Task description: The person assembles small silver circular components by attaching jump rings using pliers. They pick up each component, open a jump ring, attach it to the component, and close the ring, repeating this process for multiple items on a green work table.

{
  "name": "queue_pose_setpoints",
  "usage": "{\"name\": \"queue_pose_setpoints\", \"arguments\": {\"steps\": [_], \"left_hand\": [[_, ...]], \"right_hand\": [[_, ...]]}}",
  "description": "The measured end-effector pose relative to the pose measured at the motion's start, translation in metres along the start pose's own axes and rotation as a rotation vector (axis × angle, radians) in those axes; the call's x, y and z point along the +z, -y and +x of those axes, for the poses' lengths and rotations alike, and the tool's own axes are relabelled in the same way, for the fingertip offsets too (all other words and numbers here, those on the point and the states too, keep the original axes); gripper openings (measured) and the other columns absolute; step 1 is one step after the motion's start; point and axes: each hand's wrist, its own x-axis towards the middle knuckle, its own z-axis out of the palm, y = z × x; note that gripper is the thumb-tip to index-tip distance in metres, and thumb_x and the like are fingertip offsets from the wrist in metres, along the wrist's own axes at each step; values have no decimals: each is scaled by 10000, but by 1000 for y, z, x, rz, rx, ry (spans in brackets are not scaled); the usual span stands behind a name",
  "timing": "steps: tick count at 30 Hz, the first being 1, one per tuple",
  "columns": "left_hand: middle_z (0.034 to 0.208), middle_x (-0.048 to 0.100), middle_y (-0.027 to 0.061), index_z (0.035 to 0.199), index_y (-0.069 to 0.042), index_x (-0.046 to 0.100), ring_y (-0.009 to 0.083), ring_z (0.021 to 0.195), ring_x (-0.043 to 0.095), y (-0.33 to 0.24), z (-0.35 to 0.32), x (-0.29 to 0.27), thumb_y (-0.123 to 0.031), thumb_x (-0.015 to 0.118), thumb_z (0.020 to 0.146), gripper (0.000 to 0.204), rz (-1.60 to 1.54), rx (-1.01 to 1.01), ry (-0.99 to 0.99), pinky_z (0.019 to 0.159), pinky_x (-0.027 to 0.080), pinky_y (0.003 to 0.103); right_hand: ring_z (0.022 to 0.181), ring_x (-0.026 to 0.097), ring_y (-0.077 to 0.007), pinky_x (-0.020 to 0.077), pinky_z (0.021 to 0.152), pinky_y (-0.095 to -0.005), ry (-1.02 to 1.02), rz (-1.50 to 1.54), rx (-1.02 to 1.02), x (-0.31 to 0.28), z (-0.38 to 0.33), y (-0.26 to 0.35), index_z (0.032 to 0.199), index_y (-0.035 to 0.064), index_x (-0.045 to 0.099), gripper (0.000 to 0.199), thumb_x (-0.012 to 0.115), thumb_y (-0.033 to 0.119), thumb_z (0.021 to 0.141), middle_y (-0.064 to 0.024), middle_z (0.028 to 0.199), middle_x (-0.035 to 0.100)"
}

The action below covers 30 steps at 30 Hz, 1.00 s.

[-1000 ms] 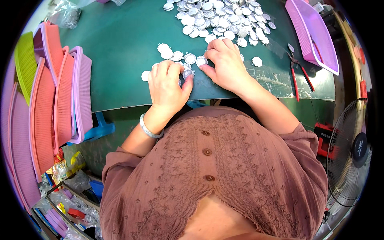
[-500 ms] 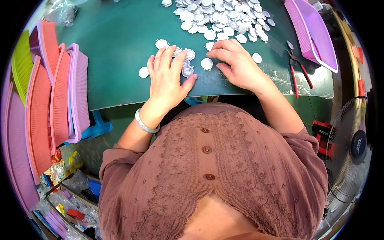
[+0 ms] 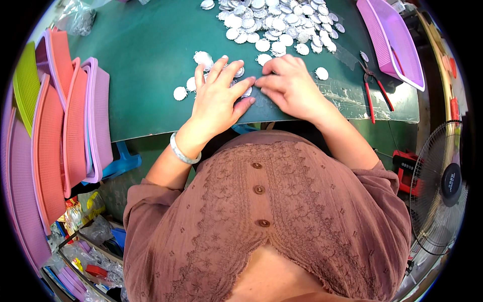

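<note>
A green table top (image 3: 141,60) carries a big heap of small round silver discs (image 3: 276,20) at the far side. A few loose discs (image 3: 179,93) lie nearer me. My left hand (image 3: 219,95) lies flat on this small group with its fingers spread; a pale bangle (image 3: 182,151) sits on that wrist. My right hand (image 3: 289,85) rests just to the right, fingers bent and close together, its fingertips pointing at the left hand's thumb beside a disc (image 3: 246,92). Whether the right fingers pinch a disc is hidden. One single disc (image 3: 321,73) lies right of the right hand.
Stacked pink, orange and green plastic trays (image 3: 75,126) line the table's left side. A purple tray (image 3: 392,40) stands at the far right, with red-handled pliers (image 3: 375,93) beside it. A floor fan (image 3: 443,186) stands to my right. A clear plastic bag (image 3: 78,20) lies far left.
My left hand's fingers have gone from curled to spread flat over the loose discs. My right hand has slid slightly back toward the left hand.
</note>
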Motion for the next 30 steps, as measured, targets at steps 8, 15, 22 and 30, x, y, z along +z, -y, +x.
{"name": "queue_pose_setpoints", "arguments": {"steps": [8,15,22,30], "left_hand": [[1295,534,82,1144,-138,633,314,1264,455,7,5,5,-147,619,831,313,43,-85,-18,1060,221,581],[1306,529,78,1206,-132,601,296,1263,461,9,4,2,-145,588,856,350,111,-145,18,1065,234,585],[1289,540,82,1202,-116,599,312,1247,470,9,2,3,-142,596,853,351,97,-167,-27,1062,244,572],[1281,545,91,1197,-110,597,324,1236,474,11,-1,6,-130,607,843,354,90,-139,-75,1052,259,559]], "right_hand": [[973,520,-266,407,864,-396,-57,-211,173,2,17,-20,897,67,693,232,739,212,722,-57,958,584],[948,519,-255,406,841,-393,-38,-244,132,6,23,-23,782,64,695,130,702,183,731,-50,908,575],[872,552,-252,411,801,-401,0,36,278,7,24,-20,724,82,699,99,652,166,750,-27,817,612],[910,555,-267,412,818,-399,19,-110,253,-7,16,-2,821,71,715,116,662,165,779,-60,851,613]]}}
